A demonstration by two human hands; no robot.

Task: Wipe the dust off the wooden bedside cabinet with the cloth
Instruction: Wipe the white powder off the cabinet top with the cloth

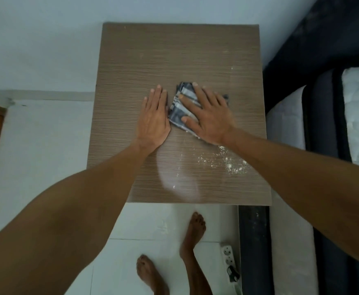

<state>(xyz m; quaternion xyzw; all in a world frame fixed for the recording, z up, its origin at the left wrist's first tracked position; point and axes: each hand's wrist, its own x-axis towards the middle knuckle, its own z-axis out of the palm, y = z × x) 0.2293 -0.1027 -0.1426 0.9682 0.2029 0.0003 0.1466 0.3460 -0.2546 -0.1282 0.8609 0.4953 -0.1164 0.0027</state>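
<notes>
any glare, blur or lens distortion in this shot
Head view: wide-angle bending bows the cabinet top edges and stretches the forearms; a pale arc-shaped sheen or smear lies near the front edge; right hand on the cloth is slightly soft; lighting is dim and even.

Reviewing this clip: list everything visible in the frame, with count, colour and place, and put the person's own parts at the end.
wooden bedside cabinet: one, brown wood grain, centre of view, against the wall.
cloth: one, blue-grey checked, folded, on the cabinet top under the right hand.
dust: white crumbs and a pale smear, near-right part of the top.
mattress: one, white with dark edging, right edge.
power strip: one, white, on the floor below the cabinet's near-right corner.
floor tiles: white, left and below.
left hand: flat on the top, beside the cloth.
right hand: flat, pressing the cloth.
feet: two, bare, on the tiles.
</notes>
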